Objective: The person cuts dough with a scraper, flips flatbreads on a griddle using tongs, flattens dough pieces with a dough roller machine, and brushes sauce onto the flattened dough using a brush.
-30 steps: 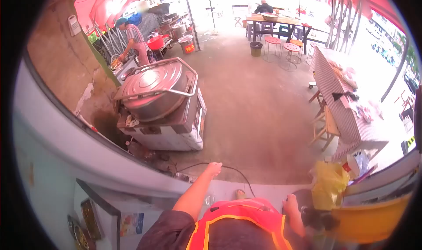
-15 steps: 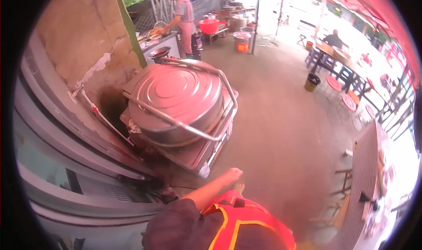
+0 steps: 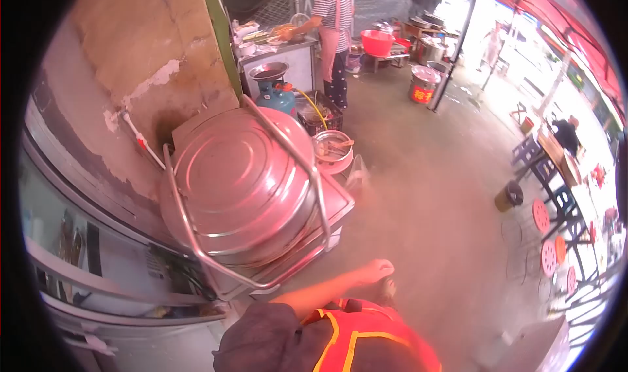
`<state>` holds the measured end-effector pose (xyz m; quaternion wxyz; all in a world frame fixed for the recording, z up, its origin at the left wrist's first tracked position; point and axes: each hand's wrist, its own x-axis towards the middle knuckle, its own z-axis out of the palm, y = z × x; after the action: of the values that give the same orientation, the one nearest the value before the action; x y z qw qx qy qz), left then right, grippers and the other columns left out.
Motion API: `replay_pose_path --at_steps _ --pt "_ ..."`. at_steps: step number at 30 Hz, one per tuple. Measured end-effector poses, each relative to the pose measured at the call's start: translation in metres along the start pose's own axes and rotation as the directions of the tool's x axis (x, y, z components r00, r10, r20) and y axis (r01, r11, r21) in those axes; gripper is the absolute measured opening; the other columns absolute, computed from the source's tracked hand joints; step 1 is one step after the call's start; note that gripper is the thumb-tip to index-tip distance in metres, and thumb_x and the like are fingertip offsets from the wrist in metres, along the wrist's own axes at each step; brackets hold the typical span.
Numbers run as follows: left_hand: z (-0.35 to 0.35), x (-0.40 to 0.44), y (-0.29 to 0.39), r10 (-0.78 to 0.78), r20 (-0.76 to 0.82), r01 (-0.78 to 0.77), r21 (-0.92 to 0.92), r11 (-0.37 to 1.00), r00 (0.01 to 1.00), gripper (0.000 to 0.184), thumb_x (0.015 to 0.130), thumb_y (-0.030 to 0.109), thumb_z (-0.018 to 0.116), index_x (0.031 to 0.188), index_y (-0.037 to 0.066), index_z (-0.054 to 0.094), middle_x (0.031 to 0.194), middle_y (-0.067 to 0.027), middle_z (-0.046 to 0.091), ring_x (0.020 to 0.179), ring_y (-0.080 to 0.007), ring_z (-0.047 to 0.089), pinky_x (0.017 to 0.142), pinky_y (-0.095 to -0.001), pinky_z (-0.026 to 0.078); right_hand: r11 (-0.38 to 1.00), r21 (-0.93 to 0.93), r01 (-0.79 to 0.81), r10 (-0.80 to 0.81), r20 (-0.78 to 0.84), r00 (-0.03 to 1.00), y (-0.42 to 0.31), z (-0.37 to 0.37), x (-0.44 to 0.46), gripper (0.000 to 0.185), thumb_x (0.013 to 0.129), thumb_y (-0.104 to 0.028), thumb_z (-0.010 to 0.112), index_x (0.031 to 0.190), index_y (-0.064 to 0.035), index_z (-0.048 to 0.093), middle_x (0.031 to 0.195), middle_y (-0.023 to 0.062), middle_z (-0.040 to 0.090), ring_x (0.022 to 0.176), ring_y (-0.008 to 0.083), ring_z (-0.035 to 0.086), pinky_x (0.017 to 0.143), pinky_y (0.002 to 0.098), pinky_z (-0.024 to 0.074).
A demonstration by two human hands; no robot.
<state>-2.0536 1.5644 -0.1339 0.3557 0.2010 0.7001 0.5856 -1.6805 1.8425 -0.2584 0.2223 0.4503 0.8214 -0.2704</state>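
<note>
"What's in hand just now?"

"Nothing I can see. The left hand (image 3: 375,272) hangs out in front of the red apron (image 3: 373,339), its fingers curled loosely together; the palm is hidden. The right hand is out of view, so I cannot tell how its fingers stand."

"And the nearest thing?"

"The big round-lidded metal cooker (image 3: 235,156), on its square base by the wall, ahead and to the person's left. Its tubular rail (image 3: 318,195) is near the left hand, not touching."

"So which step is this?"

"I'd judge it a walking step between handlings: a foot (image 3: 388,288) shows just beyond the hand."

"What would taking that rail call for?"

"A reach to the left, and the fingers opened first. The metal bowl (image 3: 332,146) stands on the floor side, just beyond the cooker, so I'd mind it."
</note>
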Motion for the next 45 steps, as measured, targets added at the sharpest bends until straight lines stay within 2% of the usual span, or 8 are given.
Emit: replay_pose_path --at_steps 8,18,25,30,34,37,43,45 --pt "-0.027 0.141 0.070 -0.075 -0.238 0.076 -0.003 0.997 0.968 0.032 0.088 0.029 0.054 0.102 0.001 0.060 0.088 -0.0073 0.063 0.081 -0.0141 0.056 0.072 -0.0300 0.046 0.810 -0.314 0.496 -0.566 -0.193 0.802 -0.171 -0.247 0.275 0.035 0.080 -0.031 0.059 0.101 -0.0032 0.061 0.101 0.0198 0.060 0.096 0.0354 0.056 0.083 0.0439 0.0451" --pt "-0.127 0.310 0.080 -0.076 -0.404 0.052 -0.068 0.996 0.912 0.034 0.087 0.029 0.055 0.103 0.000 0.060 0.083 -0.0080 0.063 0.077 -0.0151 0.057 0.070 -0.0297 0.046 0.406 -0.301 0.863 -0.912 -0.080 0.401 -0.456 -0.281 0.412 0.035 0.079 -0.027 0.062 0.106 -0.0047 0.060 0.108 0.0186 0.057 0.097 0.0340 0.055 0.086 0.0410 0.0445" --pt "-0.218 0.421 0.118 -0.054 -0.461 0.046 -0.029 0.999 0.886 0.033 0.088 0.029 0.054 0.104 0.000 0.060 0.093 -0.0115 0.065 0.086 -0.0172 0.060 0.078 -0.0306 0.047 0.765 -0.347 0.542 -0.450 0.314 0.836 -0.446 -0.300 0.520 0.030 0.082 -0.027 0.057 0.099 -0.0040 0.064 0.106 0.0209 0.060 0.105 0.0350 0.055 0.090 0.0414 0.0438" --pt "-0.275 0.470 0.092 0.005 -0.568 -0.004 0.002 1.000 0.823 0.033 0.088 0.028 0.053 0.103 -0.001 0.060 0.088 -0.0089 0.064 0.083 -0.0153 0.059 0.077 -0.0301 0.046 -0.055 -0.565 0.823 -0.397 0.769 0.501 -0.379 -0.253 0.712 0.031 0.084 -0.031 0.045 0.089 -0.0083 0.066 0.097 0.0162 0.064 0.091 0.0351 0.061 0.075 0.0437 0.0508" --pt "-0.322 0.503 0.046 -0.013 -0.648 0.157 0.165 0.974 0.762 0.033 0.088 0.028 0.054 0.102 -0.001 0.060 0.085 -0.0077 0.064 0.080 -0.0141 0.058 0.074 -0.0296 0.046 -0.080 -0.456 0.886 -0.478 0.798 0.368 -0.489 -0.276 0.761 0.023 0.079 -0.026 0.049 0.079 -0.0098 0.066 0.084 0.0129 0.065 0.084 0.0324 0.063 0.069 0.0432 0.0526" --pt "-0.340 0.518 0.056 -0.237 -0.732 0.064 -0.256 0.964 0.638 0.033 0.088 0.028 0.054 0.103 -0.001 0.059 0.085 -0.0067 0.063 0.077 -0.0132 0.058 0.071 -0.0284 0.046 -0.244 -0.469 0.849 -0.561 0.783 0.271 -0.616 -0.297 0.796 0.020 0.078 -0.023 0.051 0.078 -0.0087 0.065 0.080 0.0128 0.065 0.085 0.0311 0.063 0.069 0.0428 0.0524" --pt "-0.392 0.592 0.157 -0.347 -0.786 0.197 -0.286 0.938 0.512 0.039 0.087 0.032 0.053 0.107 -0.001 0.058 0.083 -0.0074 0.063 0.076 -0.0147 0.058 0.071 -0.0289 0.046 0.563 -0.223 0.796 -0.722 0.336 0.604 -0.883 -0.398 0.796 0.023 0.081 -0.022 0.057 0.091 -0.0047 0.066 0.089 0.0170 0.065 0.090 0.0325 0.062 0.076 0.0403 0.0503" --pt "-0.406 0.626 0.154 -0.311 -0.828 0.216 -0.235 0.948 0.465 0.039 0.087 0.033 0.053 0.106 -0.001 0.058 0.085 -0.0083 0.063 0.077 -0.0161 0.059 0.073 -0.0294 0.047 0.534 -0.255 0.806 -0.734 0.334 0.592 -0.938 -0.416 0.822 0.027 0.081 -0.026 0.057 0.095 -0.0045 0.066 0.093 0.0182 0.065 0.091 0.0330 0.062 0.079 0.0394 0.0492"
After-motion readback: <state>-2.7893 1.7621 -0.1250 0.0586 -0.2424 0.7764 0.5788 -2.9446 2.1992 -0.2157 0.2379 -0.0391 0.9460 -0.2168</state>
